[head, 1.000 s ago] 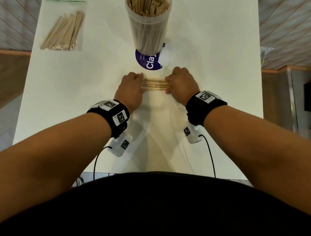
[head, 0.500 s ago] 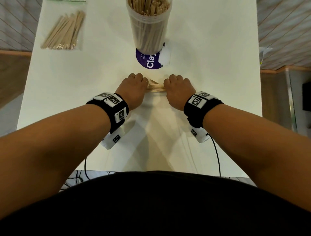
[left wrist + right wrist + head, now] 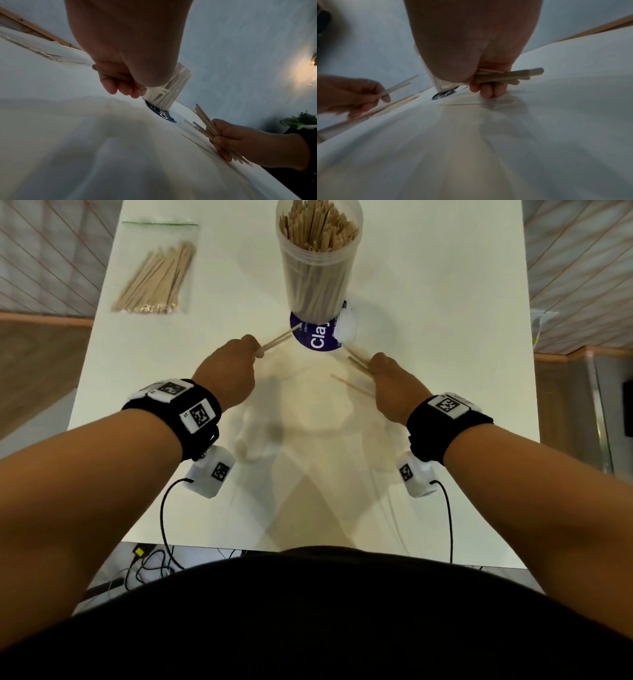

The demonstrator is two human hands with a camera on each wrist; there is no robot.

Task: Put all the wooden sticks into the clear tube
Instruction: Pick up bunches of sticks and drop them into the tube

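Wooden sticks [image 3: 278, 341], thin, flat and pale, are poking from the left hand [image 3: 228, 374], whose fingers are curling round them. The right hand [image 3: 394, 381] is gripping its own bundle [image 3: 508, 76], round-ended, in curled fingers. 1 loose stick [image 3: 349, 385] is lying on the smooth white table [image 3: 445, 337] just beside that hand. The tube [image 3: 317, 265], a clear plastic cylinder, is standing upright beyond both hands, packed with sticks, on a purple round lid [image 3: 315, 342]. A clear bag [image 3: 157, 268] of more sticks is lying far left.
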